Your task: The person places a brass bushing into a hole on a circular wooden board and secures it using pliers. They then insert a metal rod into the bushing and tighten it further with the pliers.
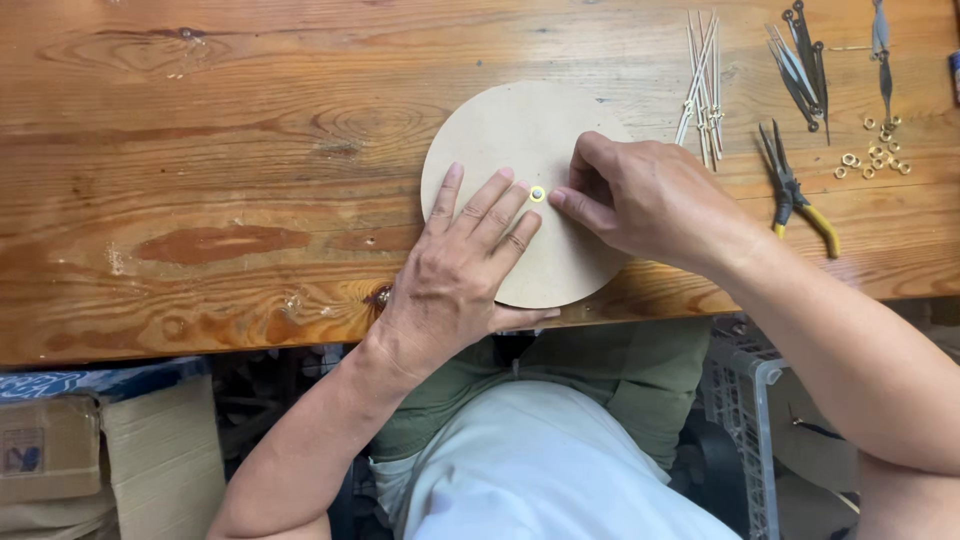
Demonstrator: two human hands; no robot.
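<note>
Both hands rest on the round tan fibreboard disc [520, 140] at the wooden surface [200, 150] edge: left hand [455, 275] fingers spread flat, right hand [645, 200] fingers pinched beside the small brass ring [538, 194] at its centre.

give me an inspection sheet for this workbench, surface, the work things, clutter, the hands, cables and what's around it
Surface: wooden table, knotty and stained, with the disc hanging slightly over its near edge.
Job's things: round tan disc lying flat; small brass ring seated at its centre.
Clutter: pale thin clock hands, dark clock hands, pliers with yellow handles, loose brass nuts, all right of the disc.
Grip: left hand flat on the disc, fingers spread; right hand with fingertips at the ring.
Cables: nothing seen.
Surroundings: cardboard boxes below left, a plastic crate below right.
</note>
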